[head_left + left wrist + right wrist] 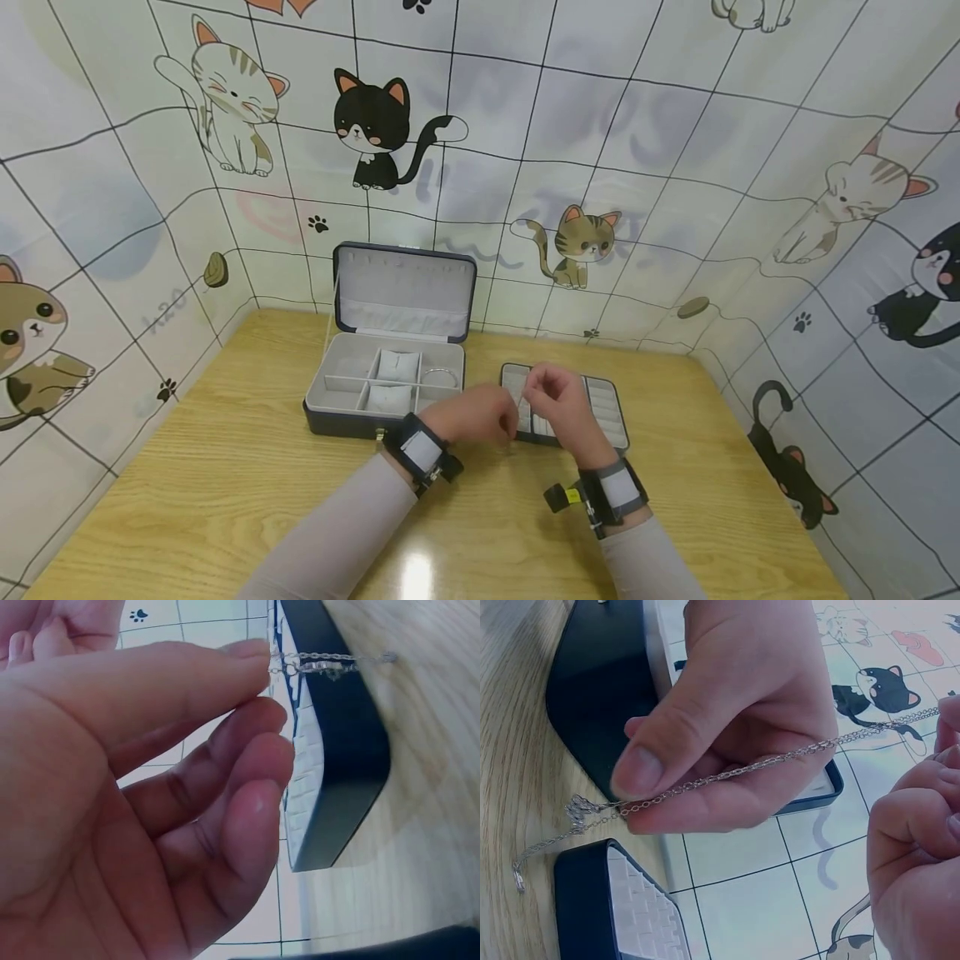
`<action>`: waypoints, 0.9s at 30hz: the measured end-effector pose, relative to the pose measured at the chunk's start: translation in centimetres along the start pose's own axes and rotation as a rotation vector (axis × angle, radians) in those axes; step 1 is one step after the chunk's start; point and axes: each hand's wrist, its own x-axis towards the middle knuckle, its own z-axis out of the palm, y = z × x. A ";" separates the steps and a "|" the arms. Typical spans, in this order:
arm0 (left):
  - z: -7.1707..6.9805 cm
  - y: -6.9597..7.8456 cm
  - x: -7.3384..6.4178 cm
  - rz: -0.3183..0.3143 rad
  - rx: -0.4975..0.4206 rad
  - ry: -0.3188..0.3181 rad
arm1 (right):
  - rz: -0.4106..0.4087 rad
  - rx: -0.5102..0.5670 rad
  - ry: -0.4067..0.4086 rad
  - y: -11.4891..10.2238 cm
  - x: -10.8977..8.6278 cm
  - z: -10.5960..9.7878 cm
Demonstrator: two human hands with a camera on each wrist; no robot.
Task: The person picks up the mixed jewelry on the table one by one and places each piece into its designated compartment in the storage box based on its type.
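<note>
A thin silver chain [742, 771] runs between my two hands. My left hand [476, 412] pinches it between thumb and index finger; in the left wrist view the other fingers curl loosely. A small silver ornament [577, 810] and a loose chain end hang past the left fingertips. My right hand [558, 408] holds the chain's other end with curled fingers, partly cut off at the right wrist view's edge. Both hands are above the near side of a shallow dark-rimmed jewelry tray [607, 408] with pale lining.
To the left stands an open dark jewelry box [345, 423], lid [405, 292] raised. Pale cushions [397, 365] fill its middle compartments, and a ring-shaped bangle [440, 377] lies in a right one. Behind the wooden table [247, 467] hangs a cat-patterned cloth [487, 125].
</note>
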 end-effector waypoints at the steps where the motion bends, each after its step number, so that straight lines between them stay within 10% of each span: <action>1: -0.2 0.0 -0.1 0.002 -0.012 0.001 | -0.004 0.003 -0.001 -0.1 0.0 0.0; 16: -2.4 0.0 -0.8 -0.057 0.001 0.009 | -0.010 -0.073 0.025 -0.8 0.0 -0.8; 27: -1.3 0.3 -0.3 -0.052 -0.020 0.002 | -0.018 -0.062 0.027 -1.1 0.0 -0.4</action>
